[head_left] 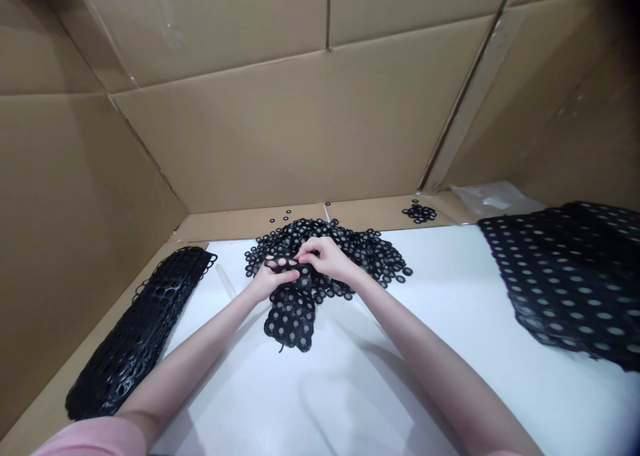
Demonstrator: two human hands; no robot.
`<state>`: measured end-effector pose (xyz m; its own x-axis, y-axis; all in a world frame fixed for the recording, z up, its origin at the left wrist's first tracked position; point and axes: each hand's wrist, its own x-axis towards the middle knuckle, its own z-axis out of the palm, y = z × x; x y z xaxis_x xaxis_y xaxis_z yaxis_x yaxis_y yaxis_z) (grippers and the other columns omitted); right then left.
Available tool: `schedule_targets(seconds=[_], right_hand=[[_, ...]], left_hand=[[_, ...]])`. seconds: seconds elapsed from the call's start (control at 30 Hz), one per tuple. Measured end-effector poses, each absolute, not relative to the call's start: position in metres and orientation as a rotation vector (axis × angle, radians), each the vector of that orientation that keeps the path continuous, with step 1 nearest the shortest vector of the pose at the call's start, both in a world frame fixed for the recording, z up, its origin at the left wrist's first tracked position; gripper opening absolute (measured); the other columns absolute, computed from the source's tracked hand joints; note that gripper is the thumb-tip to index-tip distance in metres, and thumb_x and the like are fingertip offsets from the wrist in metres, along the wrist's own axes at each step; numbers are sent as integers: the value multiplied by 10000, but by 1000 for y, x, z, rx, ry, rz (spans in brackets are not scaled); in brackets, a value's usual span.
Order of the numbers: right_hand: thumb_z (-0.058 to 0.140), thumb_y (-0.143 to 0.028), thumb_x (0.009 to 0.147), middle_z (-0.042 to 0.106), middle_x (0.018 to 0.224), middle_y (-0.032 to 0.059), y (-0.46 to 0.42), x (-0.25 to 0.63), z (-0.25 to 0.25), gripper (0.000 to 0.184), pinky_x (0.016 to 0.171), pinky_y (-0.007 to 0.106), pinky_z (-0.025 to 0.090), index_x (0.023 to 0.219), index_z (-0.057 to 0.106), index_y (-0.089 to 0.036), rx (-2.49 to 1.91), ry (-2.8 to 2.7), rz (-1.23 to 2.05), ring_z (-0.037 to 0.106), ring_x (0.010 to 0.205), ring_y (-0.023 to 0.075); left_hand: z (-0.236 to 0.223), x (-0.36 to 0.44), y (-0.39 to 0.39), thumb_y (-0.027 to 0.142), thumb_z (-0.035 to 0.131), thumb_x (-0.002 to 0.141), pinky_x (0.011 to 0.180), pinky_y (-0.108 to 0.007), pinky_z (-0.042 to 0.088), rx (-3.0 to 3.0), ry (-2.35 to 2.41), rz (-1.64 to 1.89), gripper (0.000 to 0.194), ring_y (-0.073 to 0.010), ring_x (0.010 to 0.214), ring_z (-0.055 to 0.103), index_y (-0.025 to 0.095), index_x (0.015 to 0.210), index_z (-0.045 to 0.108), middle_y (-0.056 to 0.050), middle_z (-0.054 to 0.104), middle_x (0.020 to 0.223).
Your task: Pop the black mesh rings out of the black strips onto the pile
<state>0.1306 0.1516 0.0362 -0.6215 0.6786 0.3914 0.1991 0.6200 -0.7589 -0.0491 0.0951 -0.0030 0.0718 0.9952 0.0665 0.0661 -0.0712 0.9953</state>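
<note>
Nearest, a pink sleeve [97,437] ends at the person's left arm, and both forearms reach across the white bench [250,389] towards the middle of its far edge. A piece of black dotted sheet [290,323] lies between them, its long axis running almost straight from near to far, with its ragged near end on the bench and its far end up in the fingers. The left hand [270,279] is closed on that far end from the left, thumb above and fingers beneath, some skin showing through the holes. The right hand [327,259] comes in from the right, thumb and forefinger drawn narrow at the sheet's upper edge; whether a ring sits between those tips cannot be told. Both hands are at the sheet, so neither is clearly nearer; its loose length points back towards the person

Along the bench's left edge, a long black net-like bundle [137,333] slants towards the far left corner. By the right side, a wide dotted black sheet [575,283] spreads out. Just beyond the hands, a heap of black rings [370,249] fans along the far edge. Farther still, a small cluster of rings [419,212] rests on the cardboard [370,209], left of a clear plastic bag [493,199]
</note>
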Motion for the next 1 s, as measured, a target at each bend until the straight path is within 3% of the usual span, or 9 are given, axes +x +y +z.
schedule_targets(seconds=[0.2, 0.37, 0.47, 0.53, 0.63, 0.73, 0.87, 1.0], right_hand=[[540, -68, 754, 714, 728, 19, 154, 128, 32, 195, 678, 238, 459, 688, 701, -155, -629, -2055, 1025, 637, 692, 140], [568, -179, 831, 722, 806, 13, 149, 133, 36, 156, 780, 285, 419, 799, 719, -197, -669, -2131, 819, 610, 790, 150], [675, -280, 786, 709, 759, 3, 143, 135, 37, 90, 835, 330, 365, 835, 722, -220, -715, -2206, 650, 583, 805, 165], [688, -252, 773, 693, 712, -1, 141, 134, 35, 50, 838, 338, 354, 763, 717, -212, -763, -2199, 609, 573, 782, 162], [642, -181, 788, 694, 728, 7, 142, 131, 27, 120, 763, 297, 397, 692, 711, -205, -823, -2083, 709, 571, 745, 148], [655, -215, 769, 686, 727, 11, 151, 134, 20, 89, 680, 266, 423, 721, 729, -217, -897, -2014, 701, 573, 726, 152], [524, -217, 844, 682, 702, 14, 178, 156, 25, 230, 703, 270, 437, 727, 722, -202, -1050, -1926, 554, 580, 677, 144], [502, -288, 871, 688, 727, 62, 202, 175, 34, 256, 763, 342, 417, 805, 724, -177, -1213, -1817, 433, 575, 770, 205]], left_hand=[[-6, -49, 94, 304, 825, 557, 772, -310, 500, 1383, 1223, 1173, 262, -187, 780, 627, 167, 765, 743, -20, 696, 776], [-4, -44, 93, 314, 805, 599, 764, -293, 486, 1343, 1215, 1220, 247, -166, 773, 611, 170, 781, 719, -1, 662, 763], [-2, -39, 93, 320, 791, 619, 761, -292, 477, 1398, 1190, 1207, 217, -167, 761, 602, 151, 637, 657, -1, 641, 708], [-2, -37, 93, 320, 795, 609, 725, -287, 472, 1432, 1202, 1200, 268, -155, 699, 583, 148, 556, 597, 13, 606, 633], [-5, -34, 93, 318, 803, 593, 697, -278, 470, 1407, 1228, 1199, 246, -142, 654, 569, 149, 612, 625, 28, 590, 608], [-7, -32, 92, 330, 813, 574, 701, -278, 477, 1336, 1226, 1198, 275, -139, 655, 575, 143, 625, 618, 22, 602, 633], [-3, -32, 86, 316, 845, 497, 736, -292, 494, 1267, 1173, 1205, 384, -146, 701, 585, 147, 548, 504, 6, 619, 714], [2, -34, 81, 325, 837, 517, 767, -300, 493, 1309, 1212, 1177, 355, -146, 726, 579, 154, 580, 533, 1, 623, 756]])
